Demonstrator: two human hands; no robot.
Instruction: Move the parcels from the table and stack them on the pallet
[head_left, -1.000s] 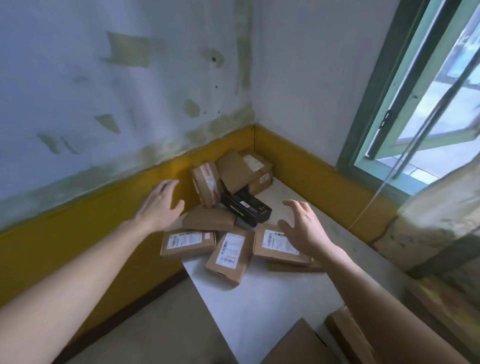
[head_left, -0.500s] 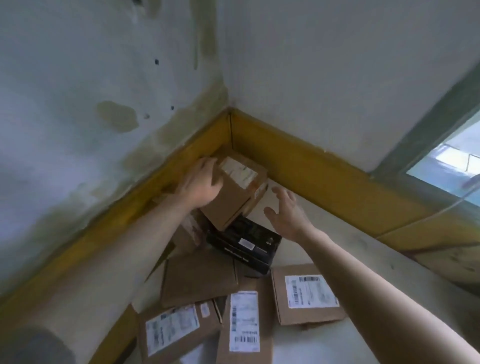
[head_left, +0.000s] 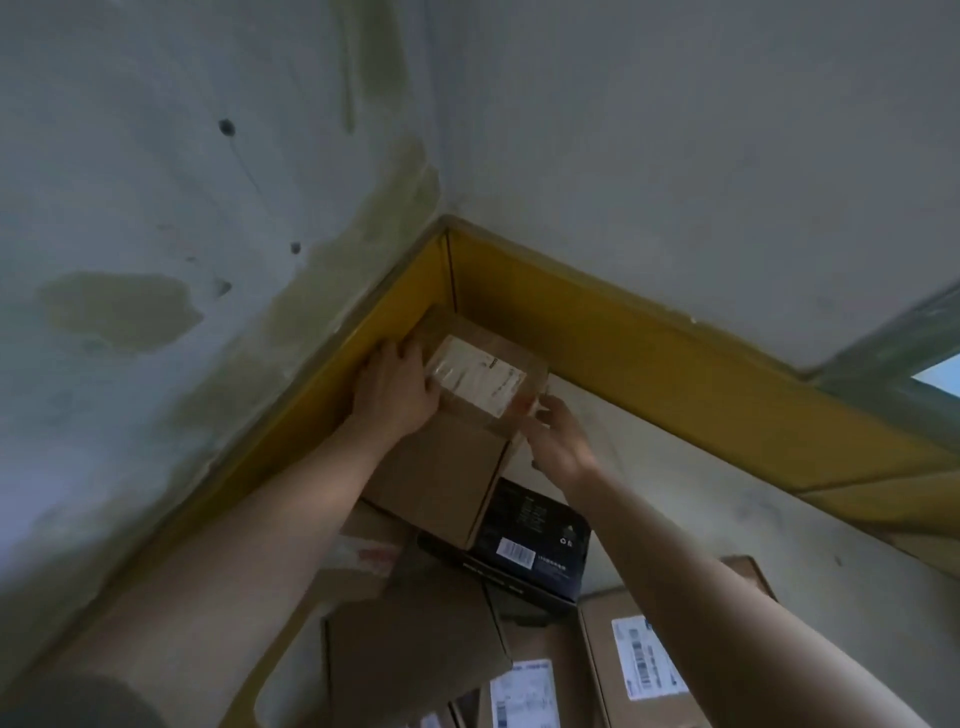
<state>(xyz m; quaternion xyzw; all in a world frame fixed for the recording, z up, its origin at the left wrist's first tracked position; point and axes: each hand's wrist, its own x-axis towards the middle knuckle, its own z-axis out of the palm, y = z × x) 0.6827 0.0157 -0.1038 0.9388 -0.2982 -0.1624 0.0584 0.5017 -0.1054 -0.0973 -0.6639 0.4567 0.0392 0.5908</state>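
A brown cardboard parcel (head_left: 457, 447) sits tilted in the far corner of the white counter (head_left: 701, 514), its upper end against the yellow wall band (head_left: 623, 353) and its lower end resting on a black box (head_left: 530, 545). On its top face is a white shipping label (head_left: 475, 382) under clear tape; the print is too blurred to read. The left hand (head_left: 397, 389) lies on the parcel's upper left edge with fingers curled over it, gripping that side. The right hand (head_left: 558, 434) touches the parcel's right edge, its fingertips (head_left: 540, 408) pressed at the corner near the label, fingers slightly bent. The black box carries a small white barcode sticker (head_left: 514, 552), pale lines of text and recycling-type symbols, none legible. Nearer the camera lie more flat cardboard parcels: a plain one (head_left: 415, 644) at lower centre, one with a white barcode label (head_left: 524, 693) at the bottom edge, and one on the right bearing a label (head_left: 647, 660) with barcodes and a blue mark. Under the left forearm a parcel with red-printed tape (head_left: 366, 553) shows partly. Above the yellow band rise patchy grey-white walls (head_left: 208, 208).
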